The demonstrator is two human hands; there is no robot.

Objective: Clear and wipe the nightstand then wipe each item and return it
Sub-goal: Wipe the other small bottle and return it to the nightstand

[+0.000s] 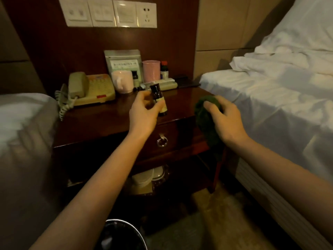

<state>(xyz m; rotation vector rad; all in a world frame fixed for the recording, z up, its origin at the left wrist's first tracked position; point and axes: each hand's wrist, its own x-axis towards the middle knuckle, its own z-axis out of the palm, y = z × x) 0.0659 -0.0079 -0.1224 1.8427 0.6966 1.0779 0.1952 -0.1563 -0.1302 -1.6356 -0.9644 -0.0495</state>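
The left hand point(144, 112) grips a small dark glass bottle with a black cap and pale yellow label point(158, 99), thumb on one side and fingers curled round the other, holding it upright above the front of the dark polished wooden nightstand point(100, 118); the right hand point(225, 120) is closed around a bunched dark green cloth point(207, 123), which hangs down past the nightstand's front right corner; along the back of the top stand a beige corded telephone point(90, 89), a pale pink mug point(122, 81), a green and white pouch point(123, 62) and a pink ribbed cup point(151, 70); white-sheeted beds point(270, 98) flank both sides.
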